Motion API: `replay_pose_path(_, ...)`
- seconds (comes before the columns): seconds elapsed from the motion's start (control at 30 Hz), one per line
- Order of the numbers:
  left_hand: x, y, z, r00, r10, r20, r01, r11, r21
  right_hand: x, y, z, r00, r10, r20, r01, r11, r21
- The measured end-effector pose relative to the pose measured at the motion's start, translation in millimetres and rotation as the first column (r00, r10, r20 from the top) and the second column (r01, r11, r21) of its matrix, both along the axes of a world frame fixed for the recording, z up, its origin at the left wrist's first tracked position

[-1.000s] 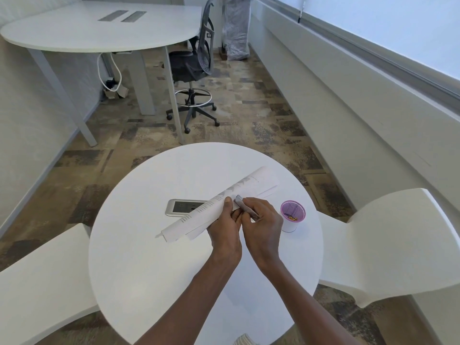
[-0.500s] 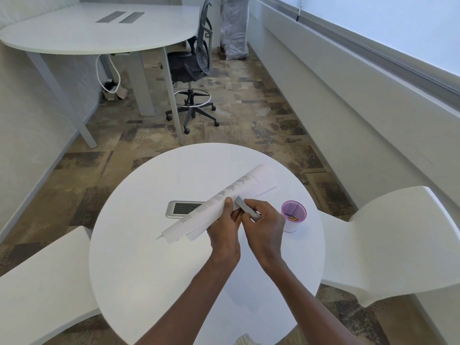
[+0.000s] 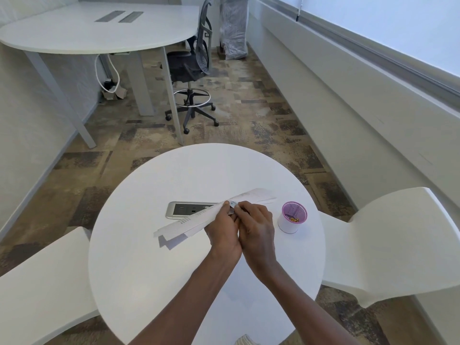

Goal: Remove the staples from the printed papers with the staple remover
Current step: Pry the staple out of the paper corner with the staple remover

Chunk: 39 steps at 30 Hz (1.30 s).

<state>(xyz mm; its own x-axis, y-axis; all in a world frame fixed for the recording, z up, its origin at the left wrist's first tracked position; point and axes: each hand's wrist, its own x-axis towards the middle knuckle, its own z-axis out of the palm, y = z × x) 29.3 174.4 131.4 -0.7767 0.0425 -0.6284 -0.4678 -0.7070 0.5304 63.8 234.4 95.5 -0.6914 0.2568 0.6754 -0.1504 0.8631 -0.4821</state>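
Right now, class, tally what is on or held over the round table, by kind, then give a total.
Stacks of printed papers: 1
Staple removers: 1
Cups: 1
Built-in power outlet panels: 1
Hands: 2, left hand and right hand
Total: 6

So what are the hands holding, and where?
Left hand pinches the printed papers mid-edge. Right hand holds the staple remover; only its tip shows.

I saw a white counter with an inset power outlet, a purple-rimmed cup, and an office chair beyond.
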Motion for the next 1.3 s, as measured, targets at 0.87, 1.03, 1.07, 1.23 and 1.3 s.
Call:
replay_pose_path(0.87, -15, -12, -1, 0.999, -0.044, -0.014, 0.045, 0.993, 0.110, -16, 15, 23, 0.954, 0.120, 0.274, 0.245, 0.212, -0.946)
replay_pose_path(1.03, -17, -16, 0, 0.997, -0.081, 0.011, 0.079, 0.992, 0.099, -21, 17, 37, 0.941, 0.204, 0.270, 0.304, -0.157, -0.940)
replay_pose_path(1.07, -17, -16, 0, 0.996, -0.091, 0.011, 0.090, 0.992, 0.090, -23, 16, 39, 0.944, 0.216, 0.249, 0.294, -0.208, -0.933)
replay_pose_path(1.23, -14, -16, 1, 0.992, -0.125, -0.021, 0.126, 0.990, 0.068, -30, 11, 46, 0.936, 0.201, 0.288, 0.338, -0.296, -0.893)
replay_pose_path(1.3, -14, -15, 2, 0.991, -0.120, -0.053, 0.124, 0.990, 0.070, -31, 10, 46, 0.934, 0.192, 0.301, 0.350, -0.336, -0.874)
